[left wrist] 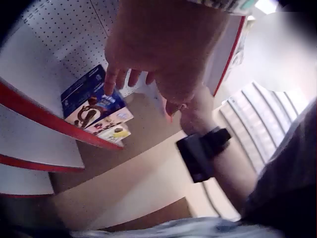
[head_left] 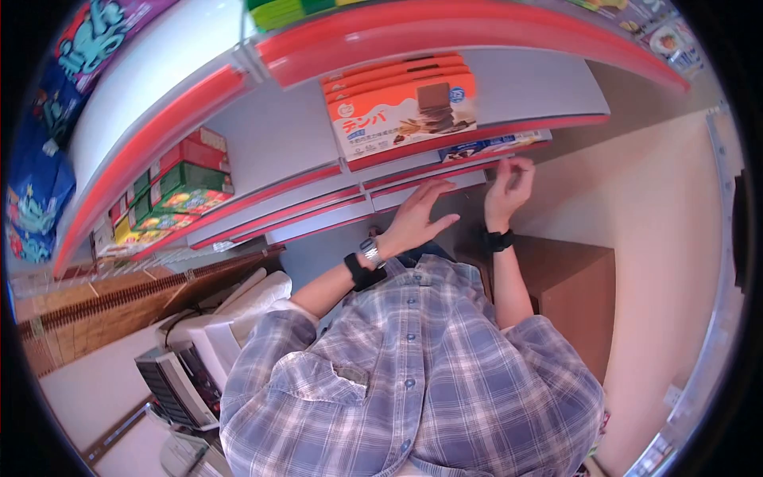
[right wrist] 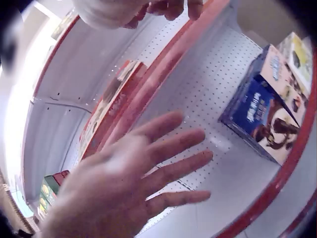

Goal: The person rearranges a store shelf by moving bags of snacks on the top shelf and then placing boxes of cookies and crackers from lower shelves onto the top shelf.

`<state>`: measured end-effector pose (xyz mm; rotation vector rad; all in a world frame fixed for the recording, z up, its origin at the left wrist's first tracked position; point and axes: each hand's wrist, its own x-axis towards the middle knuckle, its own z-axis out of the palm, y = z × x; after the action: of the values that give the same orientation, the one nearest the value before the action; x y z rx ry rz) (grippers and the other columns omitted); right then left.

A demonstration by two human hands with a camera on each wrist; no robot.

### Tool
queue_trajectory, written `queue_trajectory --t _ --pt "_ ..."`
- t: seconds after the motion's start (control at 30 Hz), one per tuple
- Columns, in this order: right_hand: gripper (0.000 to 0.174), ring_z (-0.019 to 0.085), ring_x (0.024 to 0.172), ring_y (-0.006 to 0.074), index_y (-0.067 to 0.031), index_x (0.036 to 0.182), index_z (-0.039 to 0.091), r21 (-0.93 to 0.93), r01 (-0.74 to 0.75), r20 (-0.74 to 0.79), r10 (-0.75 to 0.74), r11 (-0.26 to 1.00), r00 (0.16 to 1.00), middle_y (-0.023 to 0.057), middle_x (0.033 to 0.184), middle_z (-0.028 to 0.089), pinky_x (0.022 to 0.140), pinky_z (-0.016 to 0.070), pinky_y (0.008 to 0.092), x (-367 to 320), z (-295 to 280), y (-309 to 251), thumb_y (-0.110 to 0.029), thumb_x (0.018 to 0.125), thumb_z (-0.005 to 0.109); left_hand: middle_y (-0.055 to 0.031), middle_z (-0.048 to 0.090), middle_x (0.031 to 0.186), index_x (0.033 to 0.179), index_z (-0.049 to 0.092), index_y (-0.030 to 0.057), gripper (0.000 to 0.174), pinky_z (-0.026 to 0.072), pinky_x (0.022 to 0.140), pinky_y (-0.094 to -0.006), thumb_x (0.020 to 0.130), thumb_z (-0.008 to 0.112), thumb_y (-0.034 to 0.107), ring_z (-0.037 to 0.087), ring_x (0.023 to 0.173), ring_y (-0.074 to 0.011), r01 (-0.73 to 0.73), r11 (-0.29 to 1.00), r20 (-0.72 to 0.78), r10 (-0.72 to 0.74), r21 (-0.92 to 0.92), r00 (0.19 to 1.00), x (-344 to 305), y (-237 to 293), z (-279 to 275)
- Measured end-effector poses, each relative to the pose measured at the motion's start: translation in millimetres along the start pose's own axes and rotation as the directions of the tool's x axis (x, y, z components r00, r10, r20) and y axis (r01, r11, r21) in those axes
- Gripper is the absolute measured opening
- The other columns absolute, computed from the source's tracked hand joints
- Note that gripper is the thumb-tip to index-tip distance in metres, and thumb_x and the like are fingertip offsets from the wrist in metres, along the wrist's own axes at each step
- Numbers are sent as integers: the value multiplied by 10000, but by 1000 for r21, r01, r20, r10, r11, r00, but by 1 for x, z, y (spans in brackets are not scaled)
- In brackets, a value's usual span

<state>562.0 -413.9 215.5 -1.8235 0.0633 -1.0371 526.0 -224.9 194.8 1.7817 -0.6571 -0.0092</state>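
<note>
Near a white perforated shelf with a red edge (head_left: 445, 171), my left hand (head_left: 421, 211), with a watch on its wrist, is held flat with the fingers spread. It holds nothing, and it shows again spread (right wrist: 133, 173) and from close up (left wrist: 158, 54). My right hand (head_left: 509, 183) is raised just right of it, fingers loosely curled by the shelf's front lip, below a row of blue biscuit boxes (head_left: 489, 147). Nothing shows in it (right wrist: 163, 7). The blue boxes (right wrist: 262, 111) (left wrist: 91, 99) stand at the shelf's end. Orange wafer boxes (head_left: 401, 107) lie one shelf higher.
Green and red boxes (head_left: 187, 179) fill the shelves on the left, with blue and purple bags (head_left: 40, 159) beyond. A brown cabinet (head_left: 572, 294) stands by the beige wall on the right. A grey machine (head_left: 183, 374) sits low on the left beside my plaid shirt.
</note>
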Motion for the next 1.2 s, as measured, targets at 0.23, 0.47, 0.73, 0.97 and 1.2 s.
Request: queue_trajectory --t 0.23,0.47,0.73,0.97,1.2 --pt "69 566 733 163 -8 936 589 -74 -198 95 204 977 974 67 802 573 717 463 285 -51 -36 16 -37 908 645 -205 550 1348 1416 456 52 765 435 1029 -437 820 761 423 499 1297 -352 164 801 -132 -107 576 985 65 -83 45" --pt "132 661 759 212 0 1022 642 -21 -230 364 222 973 905 115 845 667 713 518 318 -32 -63 56 -31 894 657 -191 676 1214 1288 634 67 725 438 971 -361 888 562 667 632 1091 -273 559 795 491 -594 235 638 142 -178 46" --pt "107 693 769 208 -8 1004 657 45 -266 583 191 963 789 114 879 694 689 524 292 8 -142 107 -41 902 655 -223 689 1076 1100 694 69 568 507 823 -439 840 643 572 670 988 -369 537 582 -37 -657 611 753 133 -136 57" --pt "74 700 728 210 -8 966 660 34 -264 688 169 964 705 106 850 698 659 534 290 19 -158 141 -50 906 661 -237 613 1138 1307 532 93 717 526 845 -485 680 833 264 608 1062 -433 520 558 -454 -266 647 850 71 -100 72" --pt "814 596 1159 315 -48 1391 446 71 111 853 -118 991 508 154 1310 568 949 502 364 27 -99 110 -119 686 848 -192 461 1327 1367 441 82 871 529 910 -454 600 844 168 545 1169 -423 250 780 -168 -187 573 968 32 -8 82"
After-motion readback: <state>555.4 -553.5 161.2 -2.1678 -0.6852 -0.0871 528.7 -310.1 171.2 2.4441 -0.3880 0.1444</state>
